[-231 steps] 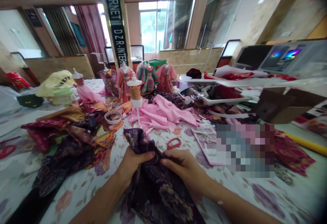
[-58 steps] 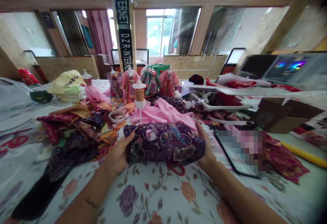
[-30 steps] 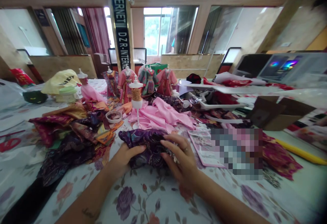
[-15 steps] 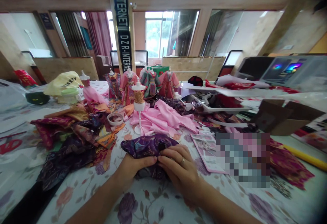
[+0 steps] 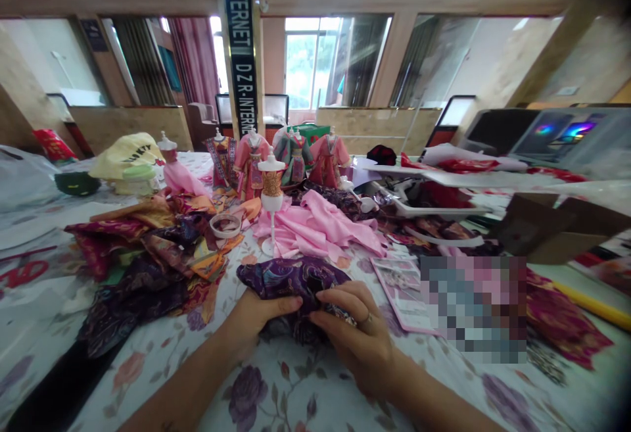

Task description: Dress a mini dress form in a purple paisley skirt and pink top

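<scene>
Pressing on a bunched purple cloth [image 5: 290,281], the left hand [image 5: 256,317] and right hand [image 5: 352,330] are meeting on the flowered bench [image 5: 305,386]. Both hands' fingers are gripping the cloth, curled narrow. A small dress form [image 5: 271,189] is standing just behind, near pink fabric [image 5: 320,228].

Readable text, head view:

- Dark vertical banner [image 5: 240,44] on the wooden post, white capitals running downward: top chunk reads "-INTERNET", cut off by the frame edge. Below it "D.Z.R.-INTERN", rest hidden behind the small costumed dress forms.
- Yellow cap [image 5: 125,154] at the far left of the bench: dark lettering, looks like "...KTY", first letters not legible.
- Red marks on the white sheet [image 5: 20,274] at the left edge: too blurred to read.
- Pink card [image 5: 399,287] beside the right hand: print too small to read.
</scene>
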The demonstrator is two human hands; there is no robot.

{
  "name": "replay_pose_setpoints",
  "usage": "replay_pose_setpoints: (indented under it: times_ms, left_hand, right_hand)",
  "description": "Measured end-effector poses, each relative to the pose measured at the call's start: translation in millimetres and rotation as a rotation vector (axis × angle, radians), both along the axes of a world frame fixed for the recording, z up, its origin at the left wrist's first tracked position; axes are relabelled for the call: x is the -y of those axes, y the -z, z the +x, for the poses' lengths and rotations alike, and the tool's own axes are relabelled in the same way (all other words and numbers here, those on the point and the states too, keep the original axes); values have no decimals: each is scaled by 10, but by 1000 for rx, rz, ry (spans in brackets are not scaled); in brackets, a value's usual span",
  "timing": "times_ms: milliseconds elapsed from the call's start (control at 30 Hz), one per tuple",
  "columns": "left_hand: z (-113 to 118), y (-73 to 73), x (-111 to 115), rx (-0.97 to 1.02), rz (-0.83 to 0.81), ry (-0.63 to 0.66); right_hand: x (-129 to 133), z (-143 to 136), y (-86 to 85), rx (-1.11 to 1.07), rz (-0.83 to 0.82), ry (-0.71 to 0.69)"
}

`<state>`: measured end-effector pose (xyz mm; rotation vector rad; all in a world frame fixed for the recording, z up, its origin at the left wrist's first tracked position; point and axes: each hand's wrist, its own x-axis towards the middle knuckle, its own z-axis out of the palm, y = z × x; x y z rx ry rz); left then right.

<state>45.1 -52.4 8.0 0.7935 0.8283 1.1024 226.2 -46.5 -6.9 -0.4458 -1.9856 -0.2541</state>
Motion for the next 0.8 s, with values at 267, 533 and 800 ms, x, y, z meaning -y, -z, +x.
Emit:
replay_pose_setpoints:
  times_ms: [267, 533, 800]
  left_hand:
    - [-69, 85, -99, 52, -98, -4]
    - [-51, 78, -129, 128, -144, -36]
    - [-25, 92, -106, 52, -89, -101]
  right_hand:
    - [22, -45, -8, 22, 17, 7]
    - [39, -31, 5, 88, 79, -23]
    - [22, -54, -7, 91, 123, -17]
